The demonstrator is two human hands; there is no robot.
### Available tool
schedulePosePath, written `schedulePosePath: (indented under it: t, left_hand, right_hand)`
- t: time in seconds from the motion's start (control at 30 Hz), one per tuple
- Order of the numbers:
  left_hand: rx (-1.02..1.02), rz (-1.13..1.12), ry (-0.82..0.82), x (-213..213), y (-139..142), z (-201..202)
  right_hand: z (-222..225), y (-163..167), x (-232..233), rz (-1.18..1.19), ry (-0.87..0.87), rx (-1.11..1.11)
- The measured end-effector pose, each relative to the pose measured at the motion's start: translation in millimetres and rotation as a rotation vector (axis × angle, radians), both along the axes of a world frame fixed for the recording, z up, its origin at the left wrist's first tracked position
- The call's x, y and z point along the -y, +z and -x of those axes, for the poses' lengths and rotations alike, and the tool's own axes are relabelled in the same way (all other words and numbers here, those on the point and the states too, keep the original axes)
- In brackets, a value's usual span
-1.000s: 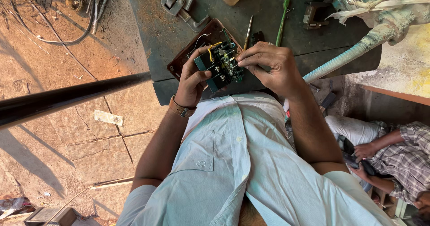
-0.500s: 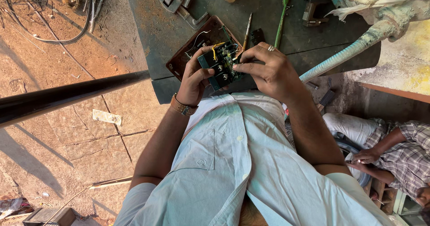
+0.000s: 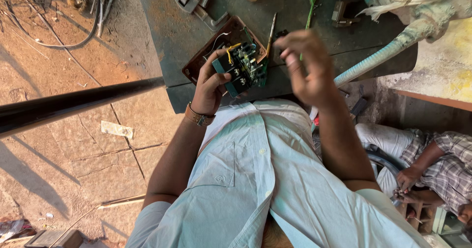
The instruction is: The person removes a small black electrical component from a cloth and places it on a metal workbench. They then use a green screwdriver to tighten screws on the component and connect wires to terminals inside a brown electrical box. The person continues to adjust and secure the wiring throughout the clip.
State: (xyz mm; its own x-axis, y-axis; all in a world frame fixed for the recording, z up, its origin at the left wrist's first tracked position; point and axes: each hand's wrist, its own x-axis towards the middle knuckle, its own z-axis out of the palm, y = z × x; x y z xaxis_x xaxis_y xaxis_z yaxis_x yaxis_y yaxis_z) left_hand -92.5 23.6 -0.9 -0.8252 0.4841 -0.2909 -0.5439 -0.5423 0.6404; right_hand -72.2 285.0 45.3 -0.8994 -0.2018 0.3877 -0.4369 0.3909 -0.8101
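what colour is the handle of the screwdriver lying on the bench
Green. The screwdriver lies on the dark bench beyond the raised right hand, seen in the head view.

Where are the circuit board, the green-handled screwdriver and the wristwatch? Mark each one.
circuit board (image 3: 242, 67), head view, on its green middle among the dark parts.
green-handled screwdriver (image 3: 311, 3), head view, on its green handle.
wristwatch (image 3: 198, 116), head view, on the brown strap.

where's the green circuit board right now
In the head view, the green circuit board is gripped in the left hand, above the brown tray on the workbench edge, left of the raised right hand.
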Motion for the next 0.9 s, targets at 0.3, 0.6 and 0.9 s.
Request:
schedulePosePath:
  t: [0.3,0.6,0.9]
  left_hand:
    - [-0.039,-0.021,-0.005,3.0,-2.4,-4.7]
    - [-0.062,0.026,-0.001,7.5,-6.8,-8.2]
    - [-0.046,0.028,-0.036,7.0,-4.3,-6.8]
  right_hand:
    - [28.7,-92.5,-55.0,-0.693,-0.091,0.21]
    - [29.3,-140.5,-59.9,-0.825,0.003,0.296]
    - [36.6,-147.0,-63.1,-0.832,-0.021,0.199]
